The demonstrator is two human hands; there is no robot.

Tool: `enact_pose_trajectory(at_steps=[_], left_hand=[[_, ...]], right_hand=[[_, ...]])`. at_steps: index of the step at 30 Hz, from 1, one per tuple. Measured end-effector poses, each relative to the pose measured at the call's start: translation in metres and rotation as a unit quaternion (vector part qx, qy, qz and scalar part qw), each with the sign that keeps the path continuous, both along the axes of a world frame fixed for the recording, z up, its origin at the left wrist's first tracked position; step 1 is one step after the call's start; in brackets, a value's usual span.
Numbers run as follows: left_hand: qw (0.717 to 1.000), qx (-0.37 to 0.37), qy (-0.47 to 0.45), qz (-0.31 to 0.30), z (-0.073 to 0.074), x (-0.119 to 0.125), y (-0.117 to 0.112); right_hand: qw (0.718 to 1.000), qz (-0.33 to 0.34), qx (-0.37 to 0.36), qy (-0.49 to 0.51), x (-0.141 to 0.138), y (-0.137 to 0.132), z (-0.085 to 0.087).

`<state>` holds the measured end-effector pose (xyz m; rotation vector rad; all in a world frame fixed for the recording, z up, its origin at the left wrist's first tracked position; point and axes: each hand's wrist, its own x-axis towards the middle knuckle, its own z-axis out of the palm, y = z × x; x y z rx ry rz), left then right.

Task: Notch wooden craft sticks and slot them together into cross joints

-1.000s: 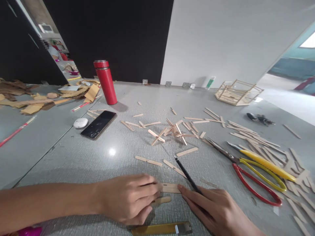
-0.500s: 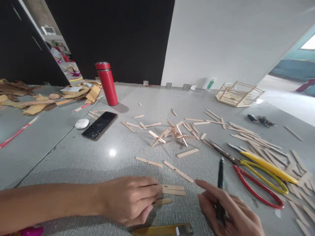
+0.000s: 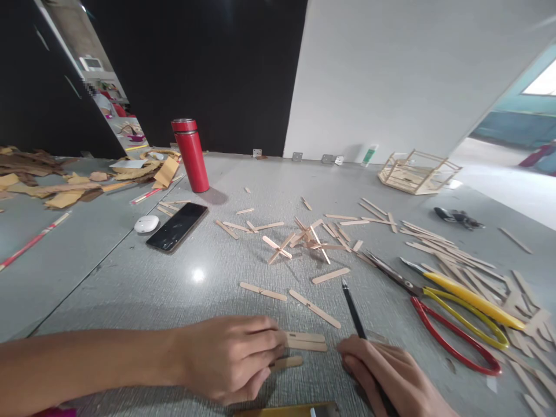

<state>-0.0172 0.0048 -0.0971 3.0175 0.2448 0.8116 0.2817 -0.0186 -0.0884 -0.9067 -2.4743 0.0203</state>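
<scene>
My left hand [image 3: 230, 359] rests on the grey table [image 3: 130, 278] at the bottom centre, its fingers pressed on a pair of short wooden sticks [image 3: 306, 341] lying side by side. Another short stick [image 3: 286, 363] pokes out under its thumb. My right hand [image 3: 391, 379] lies at the bottom right, fingers curled round a black pen [image 3: 354, 313] whose tip points away from me. The two hands are a few centimetres apart.
Several loose wooden sticks [image 3: 304, 234] are scattered over the middle and right. Red and yellow scissors [image 3: 456, 315] lie right of the pen. A phone [image 3: 177, 227], a white earbud case [image 3: 146, 223] and a red flask [image 3: 190, 155] stand left; a stick frame [image 3: 417, 172] far right. A brass ruler [image 3: 286, 410] is at the bottom edge.
My right hand lifted the pen off the sticks, swung it to the right, then came back down close to the sticks. My left hand stayed put on them.
</scene>
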Motion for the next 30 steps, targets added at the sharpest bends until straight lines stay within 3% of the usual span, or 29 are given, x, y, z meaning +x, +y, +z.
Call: enact_pose_trajectory(at_steps=[6,11,16,22,30], left_hand=[[1.000,0.003,-0.011,0.001,-0.002,-0.002,0.000],[1.000,0.006,-0.005,0.002,0.000,-0.002,-0.001],[1.000,-0.011,-0.015,0.011,0.003,0.000,-0.001],[0.999,-0.015,-0.025,0.018,0.003,0.000,-0.002],[1.000,-0.009,-0.021,0.008,0.001,0.000,-0.001]], right_hand=[[1.000,0.014,-0.024,-0.008,0.001,0.002,-0.001],[0.998,-0.039,-0.026,0.030,0.006,0.001,0.004],[0.999,-0.007,0.005,0.034,0.010,0.002,0.007],[0.990,-0.082,-0.062,0.096,0.004,0.001,0.005],[0.993,-0.052,-0.060,0.085,-0.005,0.003,0.004]])
